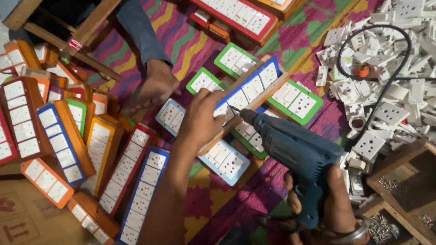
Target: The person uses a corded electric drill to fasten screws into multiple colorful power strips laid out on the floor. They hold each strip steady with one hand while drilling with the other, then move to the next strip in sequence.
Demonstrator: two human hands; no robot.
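Note:
My left hand [202, 119] grips a wooden switchboard box with a blue-edged white socket plate [251, 89], holding it tilted on its edge. My right hand [335, 204] is closed around the handle of a teal electric drill [297, 152], a metal bangle on that wrist. The drill's bit touches the wooden side of the box, just right of my left fingers. Under the box lie smaller socket plates with green [300, 101] and light-blue [225, 161] edges on a striped mat.
Several finished boards with red, orange, blue and yellow edges [62, 146] lie at the left. A heap of white sockets [413, 68] and a black cable [383, 87] fill the right. A wooden tray with screws [418, 184] sits lower right. Another person's foot [154, 86] rests above.

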